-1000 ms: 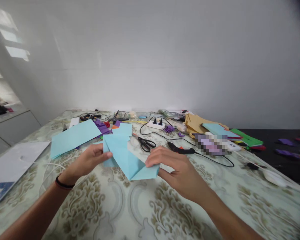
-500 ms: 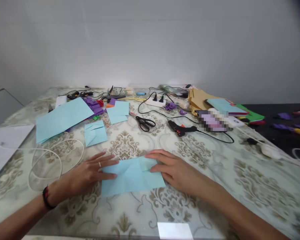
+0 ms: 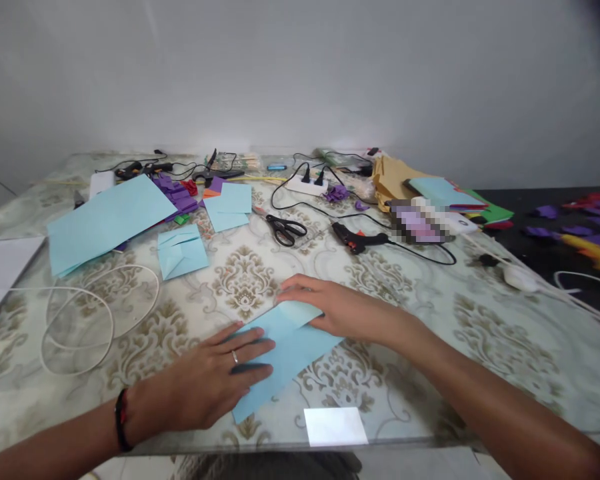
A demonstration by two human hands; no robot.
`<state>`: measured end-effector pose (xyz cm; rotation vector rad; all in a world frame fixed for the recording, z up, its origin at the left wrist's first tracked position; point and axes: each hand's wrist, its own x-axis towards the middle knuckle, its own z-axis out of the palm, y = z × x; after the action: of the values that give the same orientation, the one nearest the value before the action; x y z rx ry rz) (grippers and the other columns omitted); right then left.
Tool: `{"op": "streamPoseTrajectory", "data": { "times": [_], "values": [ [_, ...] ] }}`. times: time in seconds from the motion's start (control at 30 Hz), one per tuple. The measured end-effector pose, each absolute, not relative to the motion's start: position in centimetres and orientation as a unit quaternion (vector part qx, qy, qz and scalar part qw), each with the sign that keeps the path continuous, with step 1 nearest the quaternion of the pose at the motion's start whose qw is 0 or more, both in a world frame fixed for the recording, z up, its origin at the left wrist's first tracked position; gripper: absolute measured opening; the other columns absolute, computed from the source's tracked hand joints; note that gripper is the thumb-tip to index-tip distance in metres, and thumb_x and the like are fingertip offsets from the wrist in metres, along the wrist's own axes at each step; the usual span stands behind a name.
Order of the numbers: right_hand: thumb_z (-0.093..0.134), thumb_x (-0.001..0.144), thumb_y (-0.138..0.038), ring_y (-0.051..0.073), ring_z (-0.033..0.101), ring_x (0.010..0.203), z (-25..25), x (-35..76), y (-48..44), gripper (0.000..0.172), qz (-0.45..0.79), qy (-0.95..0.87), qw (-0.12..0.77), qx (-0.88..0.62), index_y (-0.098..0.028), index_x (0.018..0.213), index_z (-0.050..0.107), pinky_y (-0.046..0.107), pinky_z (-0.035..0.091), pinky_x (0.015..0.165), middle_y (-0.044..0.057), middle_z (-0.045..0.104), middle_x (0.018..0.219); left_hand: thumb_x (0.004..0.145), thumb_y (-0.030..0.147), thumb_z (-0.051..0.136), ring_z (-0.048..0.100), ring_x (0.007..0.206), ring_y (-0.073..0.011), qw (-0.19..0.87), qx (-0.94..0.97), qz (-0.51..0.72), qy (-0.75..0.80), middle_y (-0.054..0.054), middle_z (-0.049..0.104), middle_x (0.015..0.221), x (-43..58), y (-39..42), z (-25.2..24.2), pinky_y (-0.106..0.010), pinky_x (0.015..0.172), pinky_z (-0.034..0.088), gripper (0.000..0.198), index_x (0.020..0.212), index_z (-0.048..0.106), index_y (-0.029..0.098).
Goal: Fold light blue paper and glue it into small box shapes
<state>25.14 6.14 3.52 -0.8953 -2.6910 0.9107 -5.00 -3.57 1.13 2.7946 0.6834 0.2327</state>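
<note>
Soft, even, fairly bright. White glare on table point(image 3: 480, 313) at bottom centre. Dark upper right corner, stretched edges.

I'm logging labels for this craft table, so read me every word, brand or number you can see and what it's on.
No text can be read.
The light blue paper under the left hand and right hand is plain, with no print.
A blurred patch beside the glue gun hides whatever is there.
The small items along the far edge of the table are too small to show any lettering.
</note>
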Motion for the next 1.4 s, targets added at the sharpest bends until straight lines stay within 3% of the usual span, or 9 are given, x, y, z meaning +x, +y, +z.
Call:
{"op": "streamPoseTrajectory", "data": {
  "times": [0.2,0.47,0.53,0.73,0.9,1.07,1.17,1.27,1.4],
  "values": [
    [0.062,0.092,-0.011,0.02,0.072,0.096,3.9,24.0,9.3,0.019,0.276,-0.898,0.215,-0.266,-0.019,0.096,0.079,0.033,0.054,0.089,0.008,0.075,0.106,0.098,0.015,0.051,0.03,0.159,-0.0277,0.057,0.971,0.063,0.223,-0.006,0.044,0.167,-3.8,-3.1,-0.3,-0.05,0.135,0.015,0.052,0.15,0.053,0.016],
    [0.069,0.086,-0.018,0.017,0.061,0.078,4.2,20.4,12.6,0.005,0.226,-0.847,0.255,-0.408,-0.017,0.091,0.071,0.03,0.046,0.073,0.005,0.069,0.097,0.099,0.023,0.056,0.027,0.16,-0.0331,-0.016,0.953,0.049,0.299,-0.015,0.042,0.167,-2.8,-1.4,-0.7,-0.055,0.131,0.016,0.052,0.15,0.054,0.016],
    [0.073,0.082,-0.019,0.02,0.058,0.08,3.9,20.1,12.7,0.015,0.195,-0.84,0.25,-0.44,-0.017,0.095,0.066,0.031,0.042,0.071,0.006,0.065,0.099,0.101,0.031,0.056,0.029,0.159,-0.0362,-0.019,0.944,0.063,0.324,-0.014,0.046,0.165,-2.9,-1.2,-0.5,-0.058,0.13,0.017,0.05,0.15,0.056,0.018],
    [0.08,0.088,-0.032,0.024,0.063,0.095,4.3,20.5,11.5,0.019,0.176,-0.902,0.122,-0.375,-0.019,0.085,0.066,0.032,0.043,0.084,0.006,0.071,0.091,0.105,0.033,0.049,0.044,0.15,-0.0375,-0.016,0.93,0.101,0.352,-0.012,0.058,0.154,-3.3,-1.2,-0.3,-0.059,0.125,0.029,0.044,0.145,0.061,0.019],
    [0.086,0.082,-0.034,0.031,0.07,0.094,5.0,20.7,11.6,0.039,0.144,-0.914,0.024,-0.378,-0.018,0.115,0.072,0.034,0.043,0.076,0.012,0.079,0.104,0.105,0.032,0.049,0.044,0.15,-0.0383,0.005,0.93,0.107,0.351,-0.013,0.056,0.156,-3.4,-1.0,-0.5,-0.057,0.121,0.037,0.042,0.143,0.062,0.019],
    [0.081,0.08,-0.016,0.03,0.071,0.087,6.2,20.4,11.5,0.013,0.12,-0.926,-0.041,-0.357,-0.021,0.092,0.079,0.038,0.041,0.078,0.008,0.08,0.087,0.105,0.03,0.052,0.046,0.148,-0.036,0.047,0.929,0.118,0.347,-0.011,0.055,0.157,-3.7,-0.9,-0.7,-0.057,0.122,0.036,0.04,0.144,0.061,0.023],
    [0.078,0.077,-0.008,0.031,0.07,0.087,6.9,19.6,10.3,0.012,0.044,-0.943,-0.085,-0.319,-0.019,0.082,0.078,0.043,0.039,0.086,0.01,0.079,0.083,0.106,0.029,0.051,0.046,0.149,-0.0357,0.067,0.931,0.114,0.341,-0.011,0.054,0.157,-3.8,-0.8,-0.7,-0.059,0.123,0.034,0.04,0.144,0.061,0.027],
    [0.078,0.078,-0.009,0.034,0.065,0.098,7.2,18.4,8.9,0.009,-0.043,-0.954,-0.115,-0.275,-0.017,0.074,0.077,0.045,0.036,0.088,0.013,0.077,0.079,0.105,0.028,0.052,0.045,0.149,-0.0373,0.073,0.93,0.113,0.343,-0.014,0.052,0.156,-3.8,-0.8,-0.7,-0.061,0.123,0.035,0.039,0.143,0.062,0.027],
    [0.077,0.085,-0.018,0.031,0.063,0.098,6.9,17.1,8.5,0.004,-0.034,-0.956,-0.154,-0.246,-0.017,0.082,0.078,0.044,0.032,0.088,0.01,0.078,0.082,0.105,0.028,0.053,0.045,0.15,-0.0364,0.07,0.927,0.124,0.347,-0.017,0.049,0.159,-3.8,-0.9,-0.9,-0.061,0.123,0.035,0.04,0.144,0.062,0.028]
  ]
}}
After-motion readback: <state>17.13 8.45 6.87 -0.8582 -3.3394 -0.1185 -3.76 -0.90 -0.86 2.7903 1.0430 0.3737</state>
